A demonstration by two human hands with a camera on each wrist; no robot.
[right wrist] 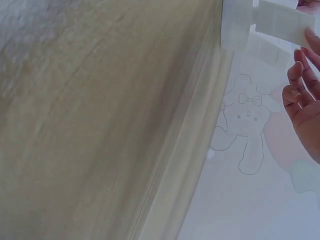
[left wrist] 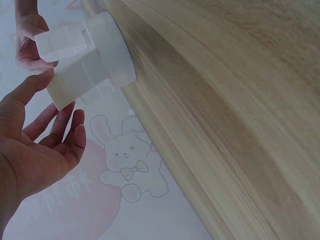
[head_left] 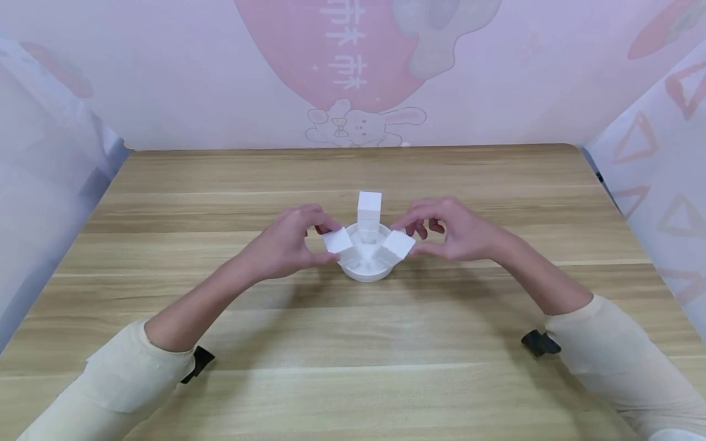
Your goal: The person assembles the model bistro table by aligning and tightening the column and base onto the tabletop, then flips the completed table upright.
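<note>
A round white base (head_left: 368, 277) like a shallow dish stands on the table, with three white rectangular blocks rising from it. My left hand (head_left: 284, 244) pinches the upper end of the left block (head_left: 337, 241) between thumb and fingers. On the other side, my right hand (head_left: 455, 231) pinches the right block (head_left: 399, 244) near its top. The rear block (head_left: 369, 208) stands upright, touched by neither hand. From the left wrist, the left block (left wrist: 77, 80) shows its long face, thumb on one edge and fingertips on the other. Only part of the base (right wrist: 236, 25) shows in the right wrist view.
The wood-grain table (head_left: 353, 367) spreads around the base. A pale pink printed backdrop (head_left: 182, 79) rises behind its far edge, and fabric walls flank both sides. Small black devices (head_left: 540, 343) sit at both sleeve cuffs.
</note>
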